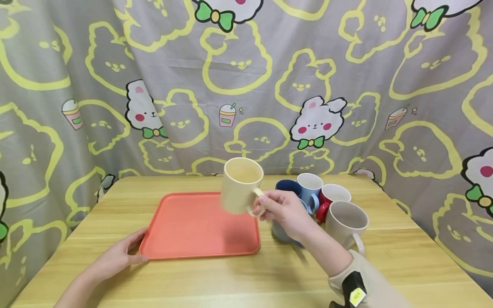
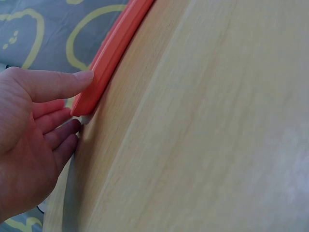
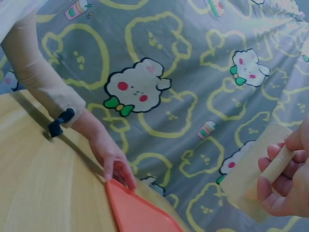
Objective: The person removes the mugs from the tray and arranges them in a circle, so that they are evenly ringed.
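Observation:
My right hand [image 1: 286,211] pinches the handle of a pale yellow mug [image 1: 239,188], holding it upright in the air above the right part of the red tray [image 1: 196,226]. In the right wrist view the fingers of this hand [image 3: 289,179] curl round the handle of the mug [image 3: 246,179]. At the tray's near left corner is my left hand [image 1: 119,256], holding the corner between thumb and fingers. The left wrist view shows that hand's thumb [image 2: 63,84] lying against the tray rim [image 2: 108,63], its other fingers on the far side, partly hidden.
To the right of the tray stand a dark blue mug [image 1: 288,185], a light blue mug [image 1: 309,185], a red mug [image 1: 332,197] and a beige mug [image 1: 344,222]. A grey-blue mug [image 1: 281,233] is partly behind my right hand. A patterned curtain [image 1: 246,107] hangs behind the wooden table [image 1: 215,282].

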### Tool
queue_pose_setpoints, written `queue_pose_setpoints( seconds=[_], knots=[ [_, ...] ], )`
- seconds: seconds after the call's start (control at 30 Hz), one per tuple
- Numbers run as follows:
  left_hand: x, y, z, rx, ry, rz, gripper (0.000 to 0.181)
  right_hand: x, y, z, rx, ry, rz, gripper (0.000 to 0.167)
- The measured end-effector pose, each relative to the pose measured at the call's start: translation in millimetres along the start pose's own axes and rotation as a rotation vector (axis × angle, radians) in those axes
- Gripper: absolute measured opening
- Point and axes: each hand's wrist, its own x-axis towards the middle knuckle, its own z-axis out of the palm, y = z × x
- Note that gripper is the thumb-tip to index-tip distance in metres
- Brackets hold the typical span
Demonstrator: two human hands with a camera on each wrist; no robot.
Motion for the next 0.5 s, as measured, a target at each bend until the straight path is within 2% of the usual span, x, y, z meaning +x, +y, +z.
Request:
queue_pose_setpoints(
  seconds=[0.27, 0.4, 0.5],
  knots=[
    [-1.1, 1.8, -0.5, 0.001, 0.006, -0.007, 0.087, -22.5, -12.1, -31.2, -0.021, 0.021, -0.014, 0.016],
    [-0.6, 2.1, -1.2, -0.012, 0.004, -0.009, 0.088, -36.2, -14.5, -43.9, -0.024, 0.014, -0.060, 0.015],
    [-0.6, 2.0, -1.6, -0.019, -0.001, -0.008, 0.088, -46.4, -15.6, -52.4, 0.016, -0.009, -0.104, 0.017]
  ],
)
